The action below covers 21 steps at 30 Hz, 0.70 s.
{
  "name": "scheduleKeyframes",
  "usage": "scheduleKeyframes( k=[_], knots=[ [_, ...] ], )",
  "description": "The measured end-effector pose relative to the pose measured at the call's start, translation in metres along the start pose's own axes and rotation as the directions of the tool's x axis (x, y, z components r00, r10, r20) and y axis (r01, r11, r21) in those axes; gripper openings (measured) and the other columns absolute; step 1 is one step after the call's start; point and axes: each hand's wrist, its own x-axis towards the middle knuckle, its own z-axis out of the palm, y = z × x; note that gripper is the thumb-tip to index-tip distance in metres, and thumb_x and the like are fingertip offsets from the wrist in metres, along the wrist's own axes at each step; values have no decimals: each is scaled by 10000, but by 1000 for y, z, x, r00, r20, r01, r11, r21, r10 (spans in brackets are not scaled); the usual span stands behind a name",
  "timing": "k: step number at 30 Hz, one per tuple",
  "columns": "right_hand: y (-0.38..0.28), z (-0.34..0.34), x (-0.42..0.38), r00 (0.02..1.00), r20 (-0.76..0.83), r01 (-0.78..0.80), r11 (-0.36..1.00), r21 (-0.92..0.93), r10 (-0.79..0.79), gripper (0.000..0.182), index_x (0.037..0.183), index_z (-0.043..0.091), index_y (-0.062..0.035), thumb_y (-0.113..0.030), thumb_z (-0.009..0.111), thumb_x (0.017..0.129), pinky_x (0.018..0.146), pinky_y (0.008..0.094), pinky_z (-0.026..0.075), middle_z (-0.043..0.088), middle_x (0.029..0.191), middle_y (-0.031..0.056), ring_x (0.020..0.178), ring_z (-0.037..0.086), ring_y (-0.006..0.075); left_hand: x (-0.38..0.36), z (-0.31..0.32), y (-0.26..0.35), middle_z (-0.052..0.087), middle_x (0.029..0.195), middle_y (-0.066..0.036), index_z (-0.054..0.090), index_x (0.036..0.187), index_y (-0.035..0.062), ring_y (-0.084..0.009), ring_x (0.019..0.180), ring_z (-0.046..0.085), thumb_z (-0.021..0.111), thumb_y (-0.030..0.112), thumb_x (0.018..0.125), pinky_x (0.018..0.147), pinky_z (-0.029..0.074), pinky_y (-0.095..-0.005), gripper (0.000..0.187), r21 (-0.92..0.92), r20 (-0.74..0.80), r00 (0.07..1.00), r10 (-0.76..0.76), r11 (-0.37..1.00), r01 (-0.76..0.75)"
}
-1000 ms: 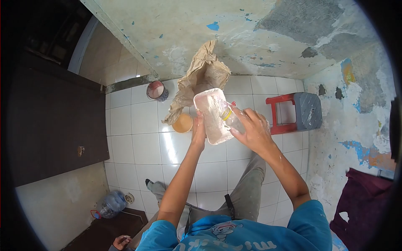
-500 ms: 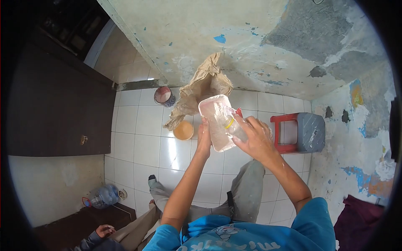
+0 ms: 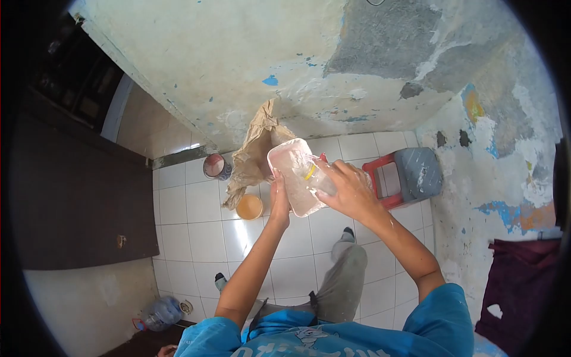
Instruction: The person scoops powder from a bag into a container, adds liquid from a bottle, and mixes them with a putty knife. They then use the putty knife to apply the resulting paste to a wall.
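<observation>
My left hand [image 3: 279, 201] grips the near left side of a shallow pinkish-white tray [image 3: 288, 172], its inside smeared with pale paste. My right hand [image 3: 351, 190] is closed around a translucent, paste-smeared tool [image 3: 322, 180] with a yellow band and a bit of red at its far end. The tool lies over the tray's right side; its exact kind is hidden by my fingers and the smears. Pale paste marks my right fingers and forearm. Behind the tray, a crumpled brown paper bag [image 3: 247, 159] stands open on the floor.
An orange tub [image 3: 250, 207] and a paint can [image 3: 216, 168] stand near the bag. To the right is a red and grey stool [image 3: 416, 175] by the patchy wall [image 3: 380, 47]. A water jug [image 3: 162, 314] lies lower left, near another person's hand [image 3: 167, 351]. Maroon cloth [image 3: 517, 291] hangs right.
My view has shifted, and the tray in my hands sits slightly further left in it. One foot has come into sight on the right. The other person has mostly left the view.
</observation>
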Motion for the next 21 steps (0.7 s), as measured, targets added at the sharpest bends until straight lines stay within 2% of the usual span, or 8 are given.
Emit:
scheduleKeyframes(
  k=[4,6,10,13,15,19,21],
  knots=[
    [19,-15,0,999,17,29,999,39,-29,659,1401,581,-150,-342,772,801,810,461,553,603,1065,101,967,660,298,12,17,-10,501,1439,-152,363,1505,29,-274,1315,524,337,774,974,1033,479,-406,916,-29,-61,998,1,1000,-3],
    [27,-25,-4,995,-59,85,996,36,-83,668,1374,604,-159,-286,806,750,757,443,554,601,973,84,892,650,290,9,24,-13,386,1560,-145,226,1598,110,-297,1401,453,320,838,925,1087,457,-434,996,-57,64,997,33,998,-30],
    [36,-58,-2,993,-46,107,992,60,-104,679,1384,594,-161,-288,805,751,760,441,556,612,994,86,913,656,297,-3,54,5,386,1560,-147,223,1597,104,-296,1402,452,329,822,936,1092,453,-434,981,-121,33,998,54,991,-50],
    [30,-83,-2,997,12,81,995,57,-82,686,1392,585,-156,-287,803,755,785,452,552,619,1011,89,941,658,300,-23,68,31,387,1560,-149,219,1595,95,-297,1403,451,352,819,933,1081,464,-442,990,-103,-32,998,52,993,-55],
    [25,-98,0,996,59,57,997,55,-60,658,1411,569,-141,-320,768,810,826,480,543,609,1072,110,989,655,308,-33,75,47,521,1381,-133,364,1474,22,-242,1245,544,359,767,976,967,500,-385,896,-62,-38,998,57,996,-59],
    [4,-121,-2,995,99,-11,999,39,7,660,1412,570,-139,-310,773,808,820,477,535,610,1058,110,975,649,304,-53,85,61,531,1337,-129,394,1435,25,-221,1210,540,374,756,981,960,486,-379,860,-110,-109,994,-9,994,-3],
    [-10,-125,-6,999,32,-20,1000,2,20,673,1377,590,-138,-279,806,755,829,449,538,615,1014,110,929,641,317,-61,83,70,539,1318,-134,412,1415,26,-213,1215,526,387,740,988,1004,451,-373,833,-139,-95,995,-1,990,-13]
  ],
)
